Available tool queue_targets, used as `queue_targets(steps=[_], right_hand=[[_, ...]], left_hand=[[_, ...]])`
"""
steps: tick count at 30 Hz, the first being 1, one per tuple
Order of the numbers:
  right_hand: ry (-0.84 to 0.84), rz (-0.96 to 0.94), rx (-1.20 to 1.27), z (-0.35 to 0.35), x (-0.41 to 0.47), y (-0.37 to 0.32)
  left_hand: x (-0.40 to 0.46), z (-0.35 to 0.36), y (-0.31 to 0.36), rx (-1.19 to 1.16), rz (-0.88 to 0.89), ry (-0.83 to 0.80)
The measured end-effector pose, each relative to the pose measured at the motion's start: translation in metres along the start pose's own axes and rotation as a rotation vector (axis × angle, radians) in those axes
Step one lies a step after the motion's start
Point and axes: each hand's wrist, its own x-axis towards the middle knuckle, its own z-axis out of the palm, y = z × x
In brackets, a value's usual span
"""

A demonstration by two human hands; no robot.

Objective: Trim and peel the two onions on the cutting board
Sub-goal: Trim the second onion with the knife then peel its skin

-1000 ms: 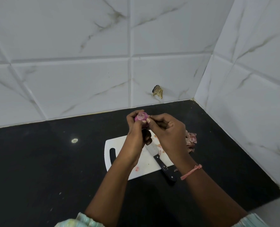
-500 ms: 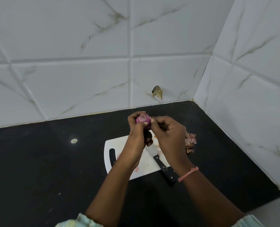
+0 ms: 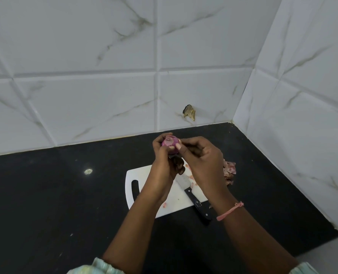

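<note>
left hand (image 3: 165, 155): fingers curl round the onion (image 3: 171, 144)
right hand (image 3: 200, 155): fingers pinch its skin
risk: onion may slip, drop onto knife (image 3: 191, 192) below the fingers

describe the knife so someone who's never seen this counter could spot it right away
On the black countertop lies a white cutting board, partly under the person's wrists. The knife rests across its right part, the black riveted handle hanging over the near edge. It is the only metal-bladed thing there, among pink onion scraps.

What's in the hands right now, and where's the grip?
The left hand grips the onion round its lower body; the right hand pinches its right edge.
</note>
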Motion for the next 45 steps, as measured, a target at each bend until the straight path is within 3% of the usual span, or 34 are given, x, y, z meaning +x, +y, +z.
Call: queue_targets(steps=[8,13,19,26,34,40,45], right_hand=[[-0.076,-0.039,-0.104,0.001,-0.001,-0.002],[-0.167,0.129,0.007,-0.001,0.003,-0.009],[-0.142,0.347,0.140,-0.007,0.007,-0.005],[-0.045,0.522,0.369,-0.010,0.013,-0.009],[0.024,0.878,0.969,-0.011,0.018,0.006],[0.292,0.829,0.475,-0.020,0.017,0.026],[0.200,0.672,0.189,-0.015,0.013,0.034]], left_hand=[[-0.002,-0.001,-0.005,-0.076,0.012,-0.020],[-0.002,0.000,-0.004,-0.049,-0.091,0.008],[0.001,-0.001,-0.003,-0.041,-0.167,0.028],[0.004,-0.008,-0.002,-0.140,-0.168,0.118],[0.008,-0.009,0.001,-0.425,-0.303,0.216],[0.007,-0.013,0.005,-0.398,-0.305,0.212],[0.007,-0.014,0.003,-0.335,-0.248,0.191]])
